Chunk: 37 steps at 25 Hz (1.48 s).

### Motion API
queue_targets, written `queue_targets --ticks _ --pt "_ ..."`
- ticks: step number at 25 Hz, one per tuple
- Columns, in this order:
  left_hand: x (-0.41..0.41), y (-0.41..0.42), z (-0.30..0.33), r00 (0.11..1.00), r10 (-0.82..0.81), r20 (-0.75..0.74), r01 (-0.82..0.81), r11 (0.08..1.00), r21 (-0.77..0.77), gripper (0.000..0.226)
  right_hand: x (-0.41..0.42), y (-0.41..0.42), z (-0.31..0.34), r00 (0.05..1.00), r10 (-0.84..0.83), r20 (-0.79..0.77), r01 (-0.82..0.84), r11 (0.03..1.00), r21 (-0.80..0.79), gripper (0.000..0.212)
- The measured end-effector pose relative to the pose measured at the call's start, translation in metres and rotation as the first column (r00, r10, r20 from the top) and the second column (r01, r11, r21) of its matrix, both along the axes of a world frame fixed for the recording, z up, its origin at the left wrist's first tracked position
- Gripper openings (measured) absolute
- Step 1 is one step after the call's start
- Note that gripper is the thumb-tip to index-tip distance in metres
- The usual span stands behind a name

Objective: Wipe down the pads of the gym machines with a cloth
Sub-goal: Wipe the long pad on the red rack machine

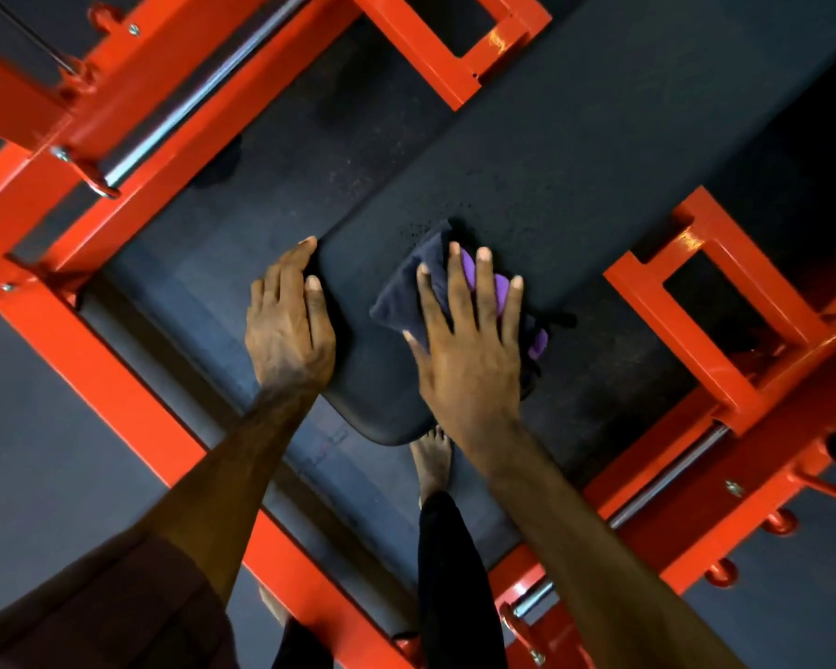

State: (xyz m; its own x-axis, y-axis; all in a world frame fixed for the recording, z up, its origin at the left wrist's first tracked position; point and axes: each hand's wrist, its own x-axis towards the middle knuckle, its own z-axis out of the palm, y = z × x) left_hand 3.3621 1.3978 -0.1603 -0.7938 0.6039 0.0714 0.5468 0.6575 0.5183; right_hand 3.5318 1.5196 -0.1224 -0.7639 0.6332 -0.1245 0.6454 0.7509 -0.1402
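A long black bench pad [575,152] runs diagonally from the middle of the view up to the right, inside an orange steel frame. A dark navy and purple cloth [406,292] lies bunched on the pad's near end. My right hand [469,340] presses flat on the cloth with fingers spread and straight. My left hand [288,321] rests on the pad's left edge, fingers straight along its side. Fine droplets speckle the pad just beyond the cloth.
Orange frame beams [131,379] and chrome guide rods [199,94] surround the bench on both sides, with orange brackets [710,301] at the right. My bare foot [433,461] stands on the dark rubber floor [30,451] under the pad's end.
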Motion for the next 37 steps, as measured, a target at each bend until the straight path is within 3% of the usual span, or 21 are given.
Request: queue_targets --ticks 4,6,10,11,14,16,22,24,26,27,29,33,35,37 --pt "0.0 0.001 0.001 1.0 -0.001 -0.013 0.001 1.0 -0.009 0.042 0.054 0.002 -0.003 0.911 0.411 0.031 -0.411 0.912 -0.004 0.077" --pt "0.0 0.001 0.001 1.0 0.009 -0.015 -0.009 1.0 -0.015 0.042 0.074 0.023 -0.003 0.935 0.352 0.04 -0.353 0.934 0.046 0.076" --pt "-0.001 0.0 0.0 1.0 0.004 -0.016 -0.004 1.0 -0.012 0.041 0.005 0.024 0.0 0.999 -0.033 0.014 0.033 0.998 0.05 0.067" --pt "-0.001 0.0 0.0 1.0 0.004 -0.015 -0.005 1.0 -0.013 0.041 -0.007 0.016 0.003 1.0 -0.025 0.014 0.024 0.999 0.027 0.067" --pt "-0.001 0.002 0.003 1.0 -0.002 -0.015 0.002 1.0 -0.022 0.042 0.029 0.005 0.0 0.951 0.304 0.065 -0.306 0.952 0.021 0.071" --pt "-0.001 0.002 0.005 1.0 0.004 -0.004 -0.004 1.0 -0.026 0.043 0.058 0.017 0.004 0.915 0.392 0.097 -0.396 0.918 0.026 0.074" --pt "-0.003 0.0 0.002 1.0 0.008 0.004 -0.008 1.0 -0.001 0.045 -0.034 0.019 0.001 0.999 -0.034 0.031 0.032 0.998 0.052 0.065" --pt "-0.003 0.0 0.002 1.0 0.02 0.014 -0.02 1.0 0.003 0.045 -0.027 0.007 -0.003 0.993 0.104 0.057 -0.107 0.993 0.051 0.067" --pt "-0.003 -0.002 0.002 1.0 0.008 0.021 -0.008 1.0 0.01 0.045 0.01 0.012 -0.002 0.92 0.374 0.116 -0.383 0.921 0.065 0.074" --pt "-0.003 -0.001 0.002 1.0 -0.001 0.022 0.001 1.0 0.016 0.045 0.025 0.023 0.0 0.891 0.436 0.125 -0.446 0.893 0.069 0.077" --pt "-0.004 -0.002 0.0 1.0 0.016 0.023 -0.017 1.0 0.023 0.045 0.024 0.038 -0.004 0.935 0.341 0.098 -0.35 0.932 0.094 0.072" --pt "-0.003 -0.004 -0.004 0.999 0.01 0.04 -0.011 0.999 0.043 0.045 -0.063 0.016 -0.007 0.996 -0.084 0.015 0.081 0.988 0.131 0.064" --pt "-0.004 -0.004 -0.004 0.999 0.026 0.031 -0.027 0.998 0.054 0.044 -0.076 0.001 -0.008 0.999 -0.037 0.022 0.034 0.994 0.1 0.064" --pt "0.001 -0.006 -0.004 0.999 0.026 0.039 -0.029 0.996 0.079 0.042 -0.045 0.002 -0.01 0.976 0.211 0.053 -0.216 0.97 0.109 0.067"
